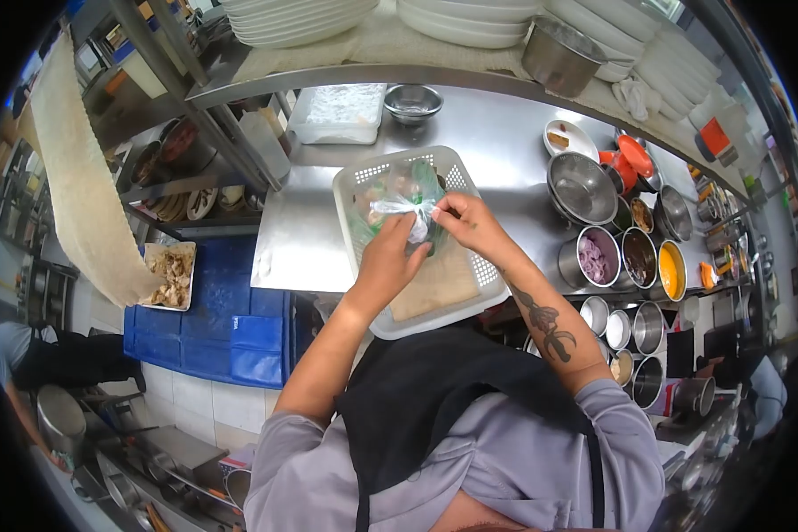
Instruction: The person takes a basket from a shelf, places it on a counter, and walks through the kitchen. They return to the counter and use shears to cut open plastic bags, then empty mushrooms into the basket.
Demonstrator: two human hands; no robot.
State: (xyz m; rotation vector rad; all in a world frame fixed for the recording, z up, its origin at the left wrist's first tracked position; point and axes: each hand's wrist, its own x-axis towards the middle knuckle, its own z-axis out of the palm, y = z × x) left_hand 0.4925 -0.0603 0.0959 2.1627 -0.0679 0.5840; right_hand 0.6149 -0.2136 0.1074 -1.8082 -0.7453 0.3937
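A clear plastic bag with green and brownish contents sits in a white perforated basket in front of me. Its top is gathered into a whitish twisted knot. My right hand pinches one side of this knot between thumb and fingers. On the other side, my left hand is at the knot with its fingers bent, their tips partly hidden by the plastic. A light brown board or sheet lies in the near part of the basket, below the bag.
Pots with sliced onion, dark sauce and orange liquid stand to the right, beside a metal colander. A shelf with stacked plates overhangs the steel table. A blue chest with a food tray is left. Other people stand at both sides.
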